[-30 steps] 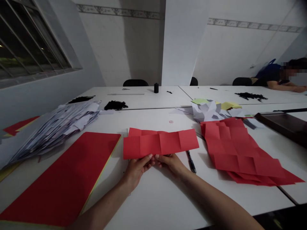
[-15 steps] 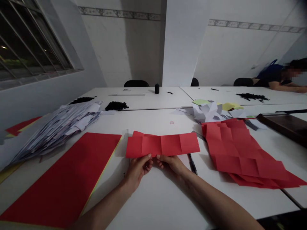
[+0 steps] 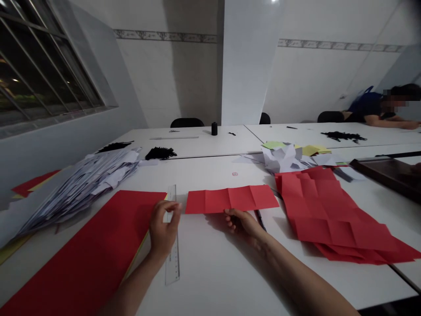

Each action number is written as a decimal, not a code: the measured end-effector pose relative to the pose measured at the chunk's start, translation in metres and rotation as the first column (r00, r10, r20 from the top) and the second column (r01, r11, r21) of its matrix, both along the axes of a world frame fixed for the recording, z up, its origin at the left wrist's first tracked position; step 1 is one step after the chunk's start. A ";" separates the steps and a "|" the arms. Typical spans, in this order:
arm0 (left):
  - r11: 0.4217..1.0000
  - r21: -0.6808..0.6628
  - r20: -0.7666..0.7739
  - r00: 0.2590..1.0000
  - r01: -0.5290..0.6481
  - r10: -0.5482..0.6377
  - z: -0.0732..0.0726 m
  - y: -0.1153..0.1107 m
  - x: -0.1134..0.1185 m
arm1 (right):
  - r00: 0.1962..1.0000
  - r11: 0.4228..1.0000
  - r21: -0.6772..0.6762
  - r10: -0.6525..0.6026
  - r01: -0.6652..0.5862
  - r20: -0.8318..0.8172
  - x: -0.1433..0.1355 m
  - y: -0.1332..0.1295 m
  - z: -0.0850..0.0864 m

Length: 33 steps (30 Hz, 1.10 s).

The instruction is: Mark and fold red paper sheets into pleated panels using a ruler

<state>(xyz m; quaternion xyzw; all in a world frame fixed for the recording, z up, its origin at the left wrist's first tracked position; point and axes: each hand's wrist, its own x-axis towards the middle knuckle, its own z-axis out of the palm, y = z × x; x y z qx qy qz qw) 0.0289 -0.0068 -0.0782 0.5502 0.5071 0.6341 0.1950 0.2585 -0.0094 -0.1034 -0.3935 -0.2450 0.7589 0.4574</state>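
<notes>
My right hand (image 3: 243,224) pinches the lower edge of a creased red paper strip (image 3: 232,199) between thumb and fingers. Fold lines divide the strip into several panels, and it is held up just above the white table. My left hand (image 3: 164,226) is off the strip, left of its end, with thumb and forefinger curved and a gap between them. Nothing shows in it. Beneath that hand lies a clear ruler (image 3: 173,263), partly covered by the fingers. A black pen (image 3: 259,219) lies behind the right hand, partly hidden by the strip.
Flat red sheets (image 3: 85,259) lie at left, near a heap of white papers (image 3: 88,188). Creased red sheets (image 3: 329,210) are piled at right, before crumpled paper scraps (image 3: 284,156) and a dark tray (image 3: 391,175). A person (image 3: 378,109) leans on the far right table.
My left hand has let go of the red strip and moved left over the ruler. The right hand keeps the strip, which has shifted slightly right. The view has tilted up a little.
</notes>
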 end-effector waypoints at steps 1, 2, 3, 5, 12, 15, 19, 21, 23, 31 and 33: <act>0.989 0.147 -0.259 0.966 0.026 0.013 0.001 -0.004 0.003 | 1.000 1.000 0.000 0.015 -0.015 -0.005 -0.001 -0.001 -0.001; 0.960 0.264 -0.500 0.865 0.096 0.051 0.002 -0.008 0.008 | 0.999 0.999 0.001 0.035 -0.035 -0.014 -0.003 -0.001 -0.002; 0.931 0.323 -0.669 0.737 0.172 0.096 0.003 -0.012 0.015 | 0.998 0.998 0.005 0.058 -0.058 -0.027 -0.005 -0.002 -0.003; 0.904 0.334 -0.813 0.567 0.267 0.133 0.002 -0.019 0.029 | 0.992 0.993 0.016 0.114 -0.113 -0.060 -0.008 -0.006 -0.006; 0.887 0.310 -0.894 0.421 0.341 0.151 0.002 -0.025 0.044 | 0.965 0.975 -0.033 0.210 -0.218 -0.154 -0.016 -0.015 -0.005; 0.875 0.323 -0.894 0.419 0.360 0.157 0.003 -0.024 0.040 | 0.959 0.970 -0.063 0.220 -0.234 -0.176 -0.016 -0.015 -0.002; 0.878 0.306 -0.897 0.420 0.367 0.137 0.003 -0.023 0.038 | 0.977 0.979 -0.109 0.157 -0.174 -0.147 -0.014 -0.012 -0.004; 0.883 0.306 -0.894 0.426 0.355 0.139 0.002 -0.023 0.037 | 0.982 0.984 -0.101 0.132 -0.146 -0.136 -0.014 -0.012 -0.005; 0.888 0.306 -0.892 0.430 0.344 0.140 0.001 -0.023 0.038 | 0.981 0.987 -0.075 0.128 -0.140 -0.143 -0.014 -0.013 -0.006; 0.894 0.254 -0.912 0.398 0.370 0.094 0.000 -0.026 0.042 | 0.976 0.981 -0.046 0.182 -0.189 -0.117 -0.020 -0.019 -0.003; 0.892 0.258 -0.916 0.388 0.371 0.103 0.001 -0.026 0.042 | 0.977 0.981 -0.041 0.184 -0.189 -0.103 -0.020 -0.020 -0.002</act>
